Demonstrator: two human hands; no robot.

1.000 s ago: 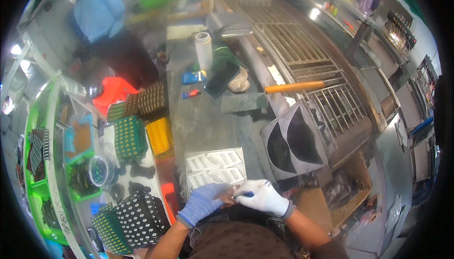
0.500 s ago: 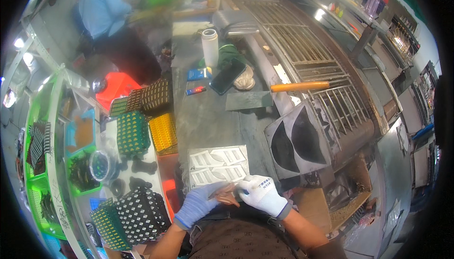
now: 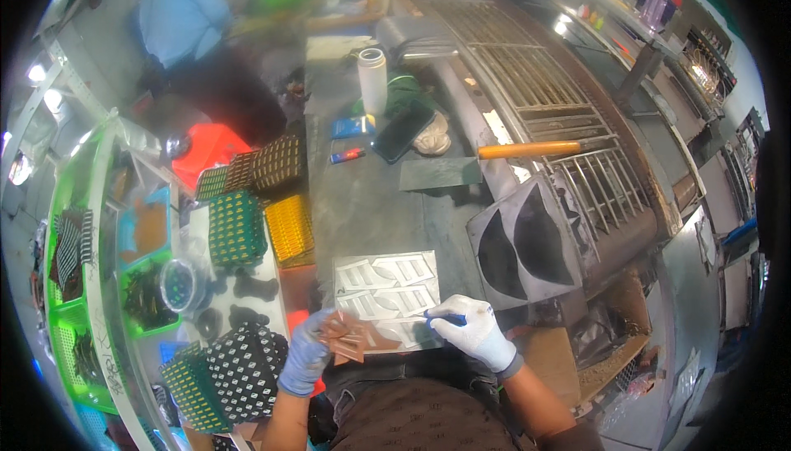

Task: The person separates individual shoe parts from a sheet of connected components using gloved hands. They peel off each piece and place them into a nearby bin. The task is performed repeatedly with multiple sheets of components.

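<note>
My left hand (image 3: 306, 355), in a bluish-grey glove, is closed on several thin brown cut pieces (image 3: 350, 337), fanned out near the table's front edge. A white glove covers my right hand (image 3: 475, 331). Its fingers pinch a thin tool with a blue handle (image 3: 450, 318), whose slim tip points left over the front part of a pale flat template plate (image 3: 368, 293). Rows of slotted, angular shapes mark this plate, which lies on the dark tabletop right in front of me. The brown pieces partly cover its near left corner.
Stacks of patterned pieces (image 3: 247, 369) and a yellow stack (image 3: 288, 229) stand left. On the table are a white bottle (image 3: 372, 80), a phone (image 3: 404, 131) and a grey sheet (image 3: 439, 173). An orange-handled tool (image 3: 527, 149) lies right, above a cardboard box (image 3: 548, 364). A person (image 3: 183, 14) stands far left.
My hands have moved apart. The left one shifted left with the brown pieces, which now spread out more. In my right hand the blue-handled tool has come into view.
</note>
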